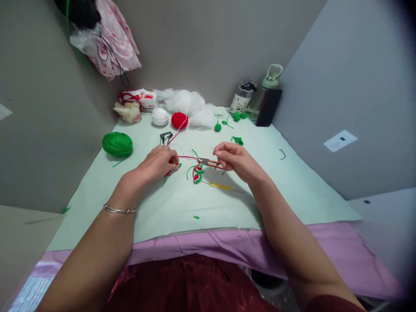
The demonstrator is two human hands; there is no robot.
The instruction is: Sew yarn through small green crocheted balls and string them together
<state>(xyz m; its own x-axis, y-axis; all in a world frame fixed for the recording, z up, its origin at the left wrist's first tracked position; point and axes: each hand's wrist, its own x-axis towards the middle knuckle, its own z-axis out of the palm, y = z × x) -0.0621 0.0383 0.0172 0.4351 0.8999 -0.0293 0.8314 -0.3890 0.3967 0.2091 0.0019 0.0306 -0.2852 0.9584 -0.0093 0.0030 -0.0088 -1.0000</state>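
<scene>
My left hand (160,161) is closed around a small red and green crocheted piece (174,164), mostly hidden by the fingers. Thumb and fingertips of my right hand (234,158) are pinched together above the table; what sits between them is too fine to make out. Scissors (208,162) lie beneath and beside the right fingers. Between my hands, other red and green crocheted pieces (197,174) rest with loose yarn ends. A crochet hook with a yellow handle (221,186) lies just below them. Red yarn (188,157) stretches from near my left hand toward these pieces.
Behind my hands are a red yarn ball (180,121), a white yarn ball (160,117) and white stuffing (186,104). A green yarn ball (117,144) sits left. A bottle (272,78), a dark phone (269,107) and a jar (241,99) stand at the back right.
</scene>
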